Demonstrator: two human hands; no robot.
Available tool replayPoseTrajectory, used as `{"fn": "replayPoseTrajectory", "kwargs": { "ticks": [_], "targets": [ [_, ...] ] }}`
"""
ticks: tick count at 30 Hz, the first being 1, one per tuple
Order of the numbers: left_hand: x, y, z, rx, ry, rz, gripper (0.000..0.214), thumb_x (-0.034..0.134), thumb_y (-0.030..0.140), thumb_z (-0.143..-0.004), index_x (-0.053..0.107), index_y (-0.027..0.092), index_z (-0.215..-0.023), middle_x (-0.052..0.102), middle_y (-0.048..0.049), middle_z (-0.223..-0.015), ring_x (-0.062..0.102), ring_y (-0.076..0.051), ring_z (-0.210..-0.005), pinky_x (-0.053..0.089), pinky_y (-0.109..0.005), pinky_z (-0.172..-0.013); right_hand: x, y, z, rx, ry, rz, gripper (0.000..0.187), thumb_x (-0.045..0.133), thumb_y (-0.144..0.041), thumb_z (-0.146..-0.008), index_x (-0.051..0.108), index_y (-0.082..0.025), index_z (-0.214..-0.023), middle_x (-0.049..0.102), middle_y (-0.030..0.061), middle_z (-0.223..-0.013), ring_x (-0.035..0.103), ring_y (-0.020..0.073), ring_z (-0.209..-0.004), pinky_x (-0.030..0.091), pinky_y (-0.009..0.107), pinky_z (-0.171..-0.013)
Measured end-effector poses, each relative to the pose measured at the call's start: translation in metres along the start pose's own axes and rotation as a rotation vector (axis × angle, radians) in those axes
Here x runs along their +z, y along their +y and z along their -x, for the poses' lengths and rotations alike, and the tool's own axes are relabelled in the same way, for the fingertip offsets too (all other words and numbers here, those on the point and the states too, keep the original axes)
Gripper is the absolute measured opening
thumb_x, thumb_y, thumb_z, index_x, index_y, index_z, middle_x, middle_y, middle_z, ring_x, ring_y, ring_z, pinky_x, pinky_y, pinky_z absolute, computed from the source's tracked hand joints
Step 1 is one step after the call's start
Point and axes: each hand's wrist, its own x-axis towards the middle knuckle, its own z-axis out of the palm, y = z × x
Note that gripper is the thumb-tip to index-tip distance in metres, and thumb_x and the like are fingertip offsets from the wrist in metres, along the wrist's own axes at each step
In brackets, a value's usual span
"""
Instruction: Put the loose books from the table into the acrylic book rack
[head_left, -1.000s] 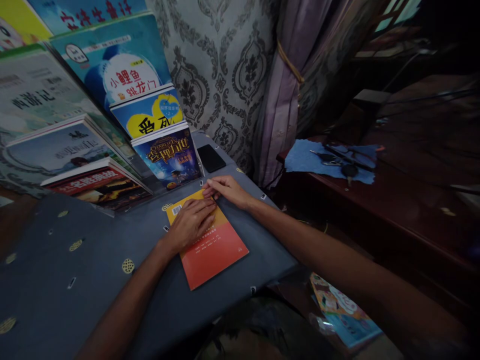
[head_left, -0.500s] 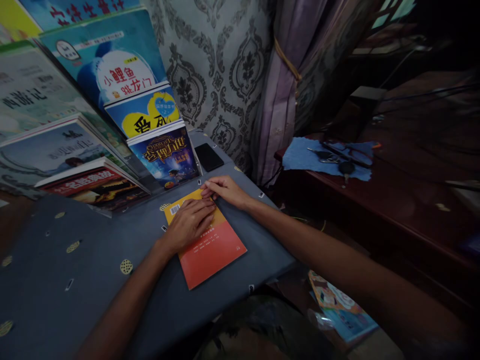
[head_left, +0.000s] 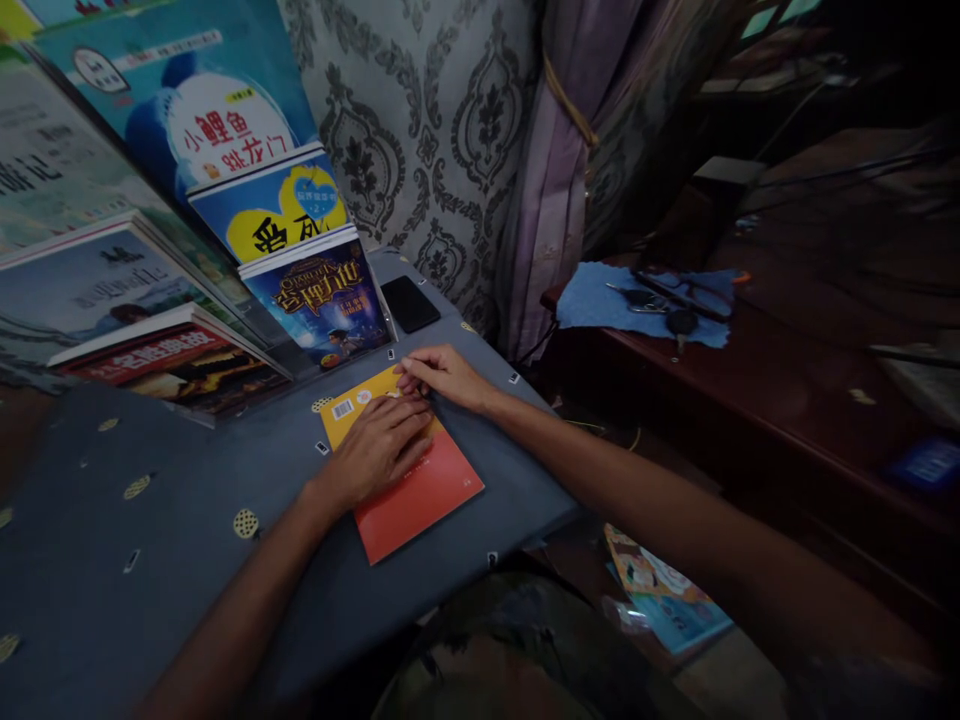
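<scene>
A thin book (head_left: 420, 497), yellow at the far end and red at the near end, lies back cover up on the table, with a barcode and a round sticker at its far left. My left hand (head_left: 382, 445) rests flat across its middle, fingers stretched out. At the book's far right corner is my right hand (head_left: 444, 376), its thumb and fingers pinched together over that corner. The fingers hide the corner itself.
A rack of upright picture books, including a dark blue one (head_left: 322, 305), stands at the table's far side. Behind my right hand lies a black phone (head_left: 409, 304). Keys rest on a blue cloth (head_left: 592, 298) on the dark red desk. More books (head_left: 667, 610) lie low at right.
The view has shifted slightly, so everything sits a little further left and higher. Both hands stay on the book in nearly the same pose, with the left covering slightly more of the printed text.
</scene>
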Motion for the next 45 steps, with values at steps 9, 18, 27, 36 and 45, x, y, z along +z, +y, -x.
{"fn": "replayPoseTrajectory", "kwargs": {
  "ticks": [9, 18, 27, 36, 45],
  "targets": [
    [-0.005, 0.038, 0.002, -0.086, -0.225, -0.034, 0.076, 0.053, 0.072, -0.089, 0.051, 0.018, -0.143, 0.056, -0.0163, -0.146, 0.043, -0.037, -0.143, 0.027, -0.061, -0.120, -0.001, -0.001, 0.004, 0.027, -0.015, 0.007, 0.042, 0.066, -0.057, -0.087, 0.071, -0.015, -0.085, 0.075, 0.0045, -0.074, 0.067, 0.0109, -0.059, 0.047, 0.019, -0.051],
    [-0.011, 0.051, -0.002, -0.146, -0.450, -0.165, 0.077, 0.049, 0.054, -0.096, 0.032, 0.009, -0.155, 0.033, -0.0217, -0.162, 0.019, -0.039, -0.155, 0.018, -0.065, -0.122, 0.001, 0.001, 0.004, -0.003, 0.002, 0.012, 0.043, 0.067, -0.057, -0.085, 0.072, -0.015, -0.087, 0.076, 0.0051, -0.079, 0.069, 0.0131, -0.068, 0.053, 0.024, -0.064],
    [-0.017, 0.036, -0.008, -0.176, -0.482, -0.162, 0.078, 0.049, 0.053, -0.095, 0.030, 0.007, -0.156, 0.032, -0.0207, -0.163, 0.016, -0.037, -0.156, 0.016, -0.064, -0.123, -0.001, 0.000, 0.002, -0.063, -0.026, 0.058, 0.044, 0.064, -0.058, -0.087, 0.074, -0.016, -0.089, 0.078, 0.0062, -0.086, 0.072, 0.0180, -0.086, 0.053, 0.028, -0.076],
    [-0.013, 0.033, 0.001, -0.101, -0.400, -0.167, 0.069, 0.042, 0.050, -0.100, 0.030, 0.009, -0.155, 0.035, -0.0205, -0.162, 0.026, -0.028, -0.154, 0.012, -0.054, -0.127, -0.001, -0.001, 0.003, -0.040, -0.059, 0.030, 0.048, 0.065, -0.061, -0.084, 0.072, -0.014, -0.087, 0.077, 0.0086, -0.085, 0.070, 0.0150, -0.076, 0.047, 0.021, -0.056],
    [-0.004, 0.043, 0.010, -0.074, -0.321, -0.209, 0.056, 0.034, 0.039, -0.105, 0.035, 0.011, -0.154, 0.044, -0.0182, -0.157, 0.032, -0.025, -0.152, 0.017, -0.054, -0.126, 0.003, -0.009, 0.022, 0.042, -0.062, 0.021, 0.042, 0.065, -0.056, -0.086, 0.073, -0.014, -0.089, 0.073, 0.0036, -0.076, 0.065, 0.0107, -0.064, 0.046, 0.020, -0.054]
  ]
}}
